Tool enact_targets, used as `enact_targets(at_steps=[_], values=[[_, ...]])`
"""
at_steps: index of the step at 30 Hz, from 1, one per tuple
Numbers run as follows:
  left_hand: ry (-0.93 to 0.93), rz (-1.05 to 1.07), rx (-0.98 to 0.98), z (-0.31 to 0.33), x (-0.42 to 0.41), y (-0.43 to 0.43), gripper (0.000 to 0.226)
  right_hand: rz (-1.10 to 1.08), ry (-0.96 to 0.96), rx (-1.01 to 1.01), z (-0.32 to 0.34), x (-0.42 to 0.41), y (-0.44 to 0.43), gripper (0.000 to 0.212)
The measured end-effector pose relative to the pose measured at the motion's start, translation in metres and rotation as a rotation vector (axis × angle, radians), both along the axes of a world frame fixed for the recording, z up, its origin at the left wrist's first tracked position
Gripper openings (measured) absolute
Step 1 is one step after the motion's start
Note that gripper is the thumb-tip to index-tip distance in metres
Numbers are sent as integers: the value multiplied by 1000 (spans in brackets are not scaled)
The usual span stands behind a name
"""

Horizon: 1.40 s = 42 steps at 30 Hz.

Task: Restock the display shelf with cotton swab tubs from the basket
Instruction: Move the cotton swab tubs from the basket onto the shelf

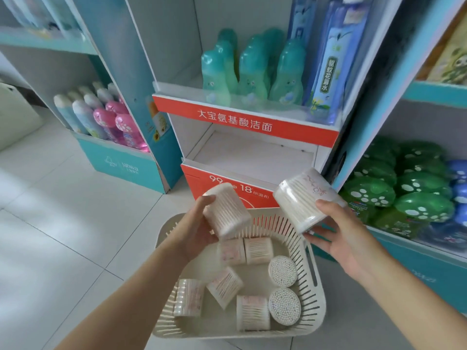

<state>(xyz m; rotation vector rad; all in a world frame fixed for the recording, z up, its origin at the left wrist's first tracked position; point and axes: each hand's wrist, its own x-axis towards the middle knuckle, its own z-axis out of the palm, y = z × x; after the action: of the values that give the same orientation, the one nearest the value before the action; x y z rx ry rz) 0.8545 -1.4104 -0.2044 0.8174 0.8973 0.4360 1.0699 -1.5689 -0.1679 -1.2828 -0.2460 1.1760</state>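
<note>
Left hand (199, 231) grips one cotton swab tub (226, 210); right hand (338, 233) grips another tub (303, 198), both above slotted white basket (309, 281) on tiled floor (63, 210). Seven tubs lie inside. Lower shelf (252, 155) bare; green bottles (252, 69) above.

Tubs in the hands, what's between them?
Head view: nothing sits between the left tub and right tub; behind the gap are the red shelf front and basket rim.

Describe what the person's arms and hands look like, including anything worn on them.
The left forearm and right forearm are bare to the frame edge: no sleeves show. The left hand and right hand wear no gloves, and no watch, bracelet or ring is visible. Whether the nails on the fingers are painted is too blurred to tell.
</note>
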Motion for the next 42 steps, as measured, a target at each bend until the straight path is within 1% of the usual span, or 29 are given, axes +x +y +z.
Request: enact_targets(at_steps=[2,4,6,7,9,10,11,13,14,16,17,19,20,21,23,24,26,28,30,31,32,33,34,35,37,38,39,41,42], values=[[-89,8,-8,15,8,-4,63,19,86,42,9,3,-1,84],[-145,28,0,29,15,-7,58,25,128,91,16,6,-2,79],[-144,34,21,43,20,-12,55,34,113,88,24,7,-3,84],[-132,32,36,52,23,-15,54,42,92,80,29,8,-5,84],[-96,43,62,74,25,-23,52,49,78,87,45,8,-10,65],[-87,51,63,88,25,-28,51,44,82,87,57,7,-13,60],[-82,66,52,104,24,-34,51,47,84,82,70,7,-16,62],[-92,98,12,139,21,-47,55,43,69,50,104,6,-25,80],[-102,106,-11,158,19,-53,61,36,49,34,123,4,-30,89],[-111,105,-51,198,16,-66,72,31,18,30,165,2,-39,90],[-111,95,-62,220,15,-71,73,31,-2,35,188,1,-43,94],[-111,81,-82,265,16,-79,75,35,-65,34,232,2,-51,111],[-112,79,-83,287,18,-82,76,34,-94,35,254,3,-55,115],[-121,78,-86,309,20,-84,75,35,-112,33,275,4,-59,112],[-119,76,-79,352,24,-88,69,18,-126,24,317,8,-67,99],[-117,74,-80,372,27,-90,69,9,-132,15,338,9,-72,97],[-108,64,-69,413,32,-95,72,-14,-151,-2,380,13,-83,92],[-105,26,-39,452,41,-101,78,-45,-209,-15,420,17,-94,84],[-95,-20,1,489,51,-107,74,-50,-273,-40,455,25,-105,90],[-101,-35,18,505,56,-111,73,-46,-303,-57,470,30,-111,99],[-111,-54,33,519,61,-114,77,-43,-329,-74,484,36,-116,108],[-113,-78,41,533,66,-117,82,-47,-344,-86,497,40,-121,112],[-121,-93,46,545,70,-120,83,-59,-354,-98,509,45,-125,107],[-133,-102,51,554,75,-122,74,-74,-367,-107,520,49,-129,96],[-128,-112,69,571,86,-124,45,-104,-435,-142,538,60,-136,76],[-124,-135,76,580,91,-126,35,-117,-488,-171,545,66,-139,74],[-116,-154,92,588,96,-127,30,-126,-536,-198,550,73,-142,77],[-100,-189,133,602,104,-128,28,-130,-606,-244,559,85,-146,85],[-96,-207,150,608,108,-128,31,-133,-635,-263,563,92,-148,88]])
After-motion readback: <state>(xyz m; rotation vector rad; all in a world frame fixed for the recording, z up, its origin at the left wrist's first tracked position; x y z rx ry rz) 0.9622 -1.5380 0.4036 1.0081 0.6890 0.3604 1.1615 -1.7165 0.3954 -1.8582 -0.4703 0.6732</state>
